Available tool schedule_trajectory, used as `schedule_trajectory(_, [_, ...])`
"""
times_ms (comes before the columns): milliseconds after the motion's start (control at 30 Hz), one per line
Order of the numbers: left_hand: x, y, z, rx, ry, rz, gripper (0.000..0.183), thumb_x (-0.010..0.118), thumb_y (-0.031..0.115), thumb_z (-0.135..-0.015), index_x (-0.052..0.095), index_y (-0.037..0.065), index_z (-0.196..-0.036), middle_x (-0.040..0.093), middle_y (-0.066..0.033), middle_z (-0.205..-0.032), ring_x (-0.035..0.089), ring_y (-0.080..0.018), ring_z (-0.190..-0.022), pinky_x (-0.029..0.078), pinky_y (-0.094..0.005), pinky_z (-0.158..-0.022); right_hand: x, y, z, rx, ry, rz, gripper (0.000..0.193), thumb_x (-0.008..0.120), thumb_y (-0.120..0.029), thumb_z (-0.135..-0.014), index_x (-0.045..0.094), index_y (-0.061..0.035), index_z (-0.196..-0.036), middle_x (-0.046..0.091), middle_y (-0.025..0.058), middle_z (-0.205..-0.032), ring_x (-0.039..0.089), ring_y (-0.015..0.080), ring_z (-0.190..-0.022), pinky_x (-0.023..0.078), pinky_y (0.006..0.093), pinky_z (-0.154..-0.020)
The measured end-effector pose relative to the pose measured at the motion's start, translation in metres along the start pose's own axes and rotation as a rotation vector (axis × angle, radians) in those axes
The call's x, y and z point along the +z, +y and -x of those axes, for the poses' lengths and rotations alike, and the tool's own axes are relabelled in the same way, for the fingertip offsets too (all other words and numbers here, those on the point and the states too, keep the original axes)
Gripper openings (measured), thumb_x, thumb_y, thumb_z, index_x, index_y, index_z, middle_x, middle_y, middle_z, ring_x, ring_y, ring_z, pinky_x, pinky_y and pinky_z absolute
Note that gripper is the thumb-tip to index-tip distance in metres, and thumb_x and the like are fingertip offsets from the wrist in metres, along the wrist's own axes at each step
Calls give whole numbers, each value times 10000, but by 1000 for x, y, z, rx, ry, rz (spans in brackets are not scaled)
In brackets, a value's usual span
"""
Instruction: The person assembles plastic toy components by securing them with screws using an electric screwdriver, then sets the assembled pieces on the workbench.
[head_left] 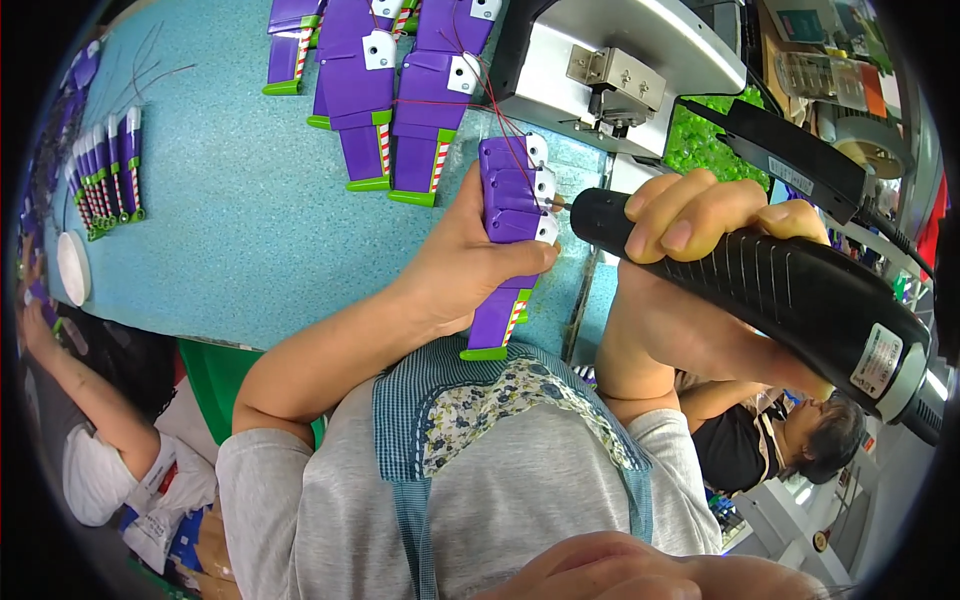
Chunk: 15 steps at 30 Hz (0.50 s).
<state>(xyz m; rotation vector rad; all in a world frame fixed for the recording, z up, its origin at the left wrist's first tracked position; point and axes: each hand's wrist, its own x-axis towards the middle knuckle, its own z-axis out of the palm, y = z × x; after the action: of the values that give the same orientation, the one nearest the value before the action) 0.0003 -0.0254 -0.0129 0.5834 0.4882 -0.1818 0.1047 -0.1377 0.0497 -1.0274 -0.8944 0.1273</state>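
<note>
My left hand (450, 262) grips a purple plastic toy wing piece (508, 190) with white hinge blocks, a green tip and a red-and-white striped edge. My thumb lies across its front and the fingers are behind it. In my right hand (690, 215) is a black electric screwdriver (800, 285), held almost level with fingers wrapped over its body. Its bit (560, 203) points left at the middle white block, at or very near a screw hole; contact cannot be made out. Thin red wires (490, 95) run from the wing piece toward the pieces behind.
Several similar purple wing pieces (355, 85) lie at the back of the blue table (250, 220). Narrow wing parts (110, 165) stand in a row at left beside a white round lid (73, 268). A metal fixture (620, 80) is back right, near green granules (710, 140). Other people sit on both sides.
</note>
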Motion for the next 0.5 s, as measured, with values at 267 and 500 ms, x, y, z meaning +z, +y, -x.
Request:
schedule_trajectory(267, [8,6,-3,-33,28,16,512,713,28,-796,411,79,-1207,607,-64,-960,644,-172,-778,544,-310,-645,-10,3,-32,94,1,-161,981,309,-884,-723,493,-57,-1218,562,143,-785,532,239,-562,428,383,-568])
schedule_trajectory(500, [7,11,-4,-44,62,-32,410,737,115,-803,464,62,-1104,608,-77,-924,644,-177,-723,542,-312,-595,-26,-8,-69,126,-293,-95,958,273,-865,-750,535,-42,-1166,563,138,-793,517,257,-589,419,412,-625])
